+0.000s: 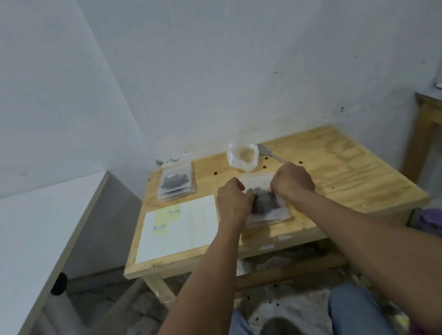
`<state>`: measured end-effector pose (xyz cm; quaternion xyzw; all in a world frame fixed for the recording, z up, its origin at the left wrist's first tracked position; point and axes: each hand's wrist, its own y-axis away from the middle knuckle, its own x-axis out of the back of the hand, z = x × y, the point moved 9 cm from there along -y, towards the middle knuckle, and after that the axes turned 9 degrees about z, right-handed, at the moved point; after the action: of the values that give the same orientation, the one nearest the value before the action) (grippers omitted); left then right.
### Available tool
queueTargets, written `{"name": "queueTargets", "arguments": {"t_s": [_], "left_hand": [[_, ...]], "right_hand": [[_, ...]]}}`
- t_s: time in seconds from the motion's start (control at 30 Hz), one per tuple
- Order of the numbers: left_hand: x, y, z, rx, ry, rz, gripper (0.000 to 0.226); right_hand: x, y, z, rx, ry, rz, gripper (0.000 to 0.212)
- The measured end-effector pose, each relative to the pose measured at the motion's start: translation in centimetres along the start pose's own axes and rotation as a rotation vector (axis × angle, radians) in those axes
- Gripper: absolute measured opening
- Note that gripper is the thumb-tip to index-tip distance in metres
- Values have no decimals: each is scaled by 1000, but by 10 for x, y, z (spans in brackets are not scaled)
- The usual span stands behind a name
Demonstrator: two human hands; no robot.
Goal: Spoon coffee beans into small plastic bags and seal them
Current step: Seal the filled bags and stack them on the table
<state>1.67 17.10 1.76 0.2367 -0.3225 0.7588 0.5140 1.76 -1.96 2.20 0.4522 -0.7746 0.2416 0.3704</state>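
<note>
- Coffee beans are the whole deal here, and the biggest thing in sight is the plywood table (345, 176) they get bagged on, shoved into a corner of pale walls.
- Next in size is a lined sheet of paper (177, 229) lying flat on the near left part of the table, with a yellowish patch at its top left.
- Then the small plastic bag (266, 203) being worked on, sitting at the middle of the table on top of what looks like a few more flat clear bags. It's got a dark heap of beans inside.
- Left hand (232, 201) has its fingers curled in, pinching the bag's left side.
- Right hand (293, 182) does the same on the right side, knuckles up, so both hands grip that one bag.
- A stack of filled bags (176, 184) sits at the far left corner; the top one shows a dark clump of beans.
- An open clear pouch (243, 158) stands at the back by the wall. Something pale shows in it, can't tell what.
- A metal spoon (268, 152) lies just right of that pouch, bowl toward the wall, looks like nothing in it.
- Smallest: loose beans (300, 161) scattered on the wood.
</note>
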Motion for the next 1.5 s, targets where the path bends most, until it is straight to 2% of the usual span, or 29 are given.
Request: {"name": "queueTargets", "arguments": {"t_s": [0.1,0.17,0.27,0.4,0.47,0.57,0.63,0.7,0.77,0.87,1.0,1.13,1.23,1.33,1.5], "left_hand": [[7,-11,-4,108,255,26,16],[21,-21,-5,165,454,64,11],[52,-38,-4,143,647,129,14],[102,-53,-14,97,779,228,23],[128,-59,-31,118,751,321,27],[144,-72,-78,187,610,347,20],[144,-79,-116,261,352,304,19],[140,-77,-143,321,137,212,32],[135,-73,-158,340,24,137,48],[124,-69,-172,397,-51,78,57],[117,-70,-174,457,-77,73,63],[116,-74,-168,463,-152,96,41],[113,-74,-168,477,-141,94,36],[112,-75,-166,503,-35,118,44],[132,-81,-133,512,496,319,44]], "right_hand": [[8,-7,-17,43,-157,43,12],[12,-11,-34,57,-395,20,7],[11,-6,-71,86,-695,-84,18],[-2,5,-126,121,-849,-181,24],[-7,8,-148,122,-910,-175,26],[-11,12,-172,161,-932,-151,22],[-16,14,-182,175,-937,-149,21],[-23,16,-188,179,-934,-156,20],[-30,17,-191,184,-919,-176,21],[-41,16,-191,190,-887,-194,24],[-52,13,-189,192,-858,-201,24],[-61,10,-185,185,-843,-208,24],[-66,9,-180,182,-840,-217,22],[-70,7,-174,179,-833,-225,21],[-72,3,-168,181,-789,-171,21]]}}
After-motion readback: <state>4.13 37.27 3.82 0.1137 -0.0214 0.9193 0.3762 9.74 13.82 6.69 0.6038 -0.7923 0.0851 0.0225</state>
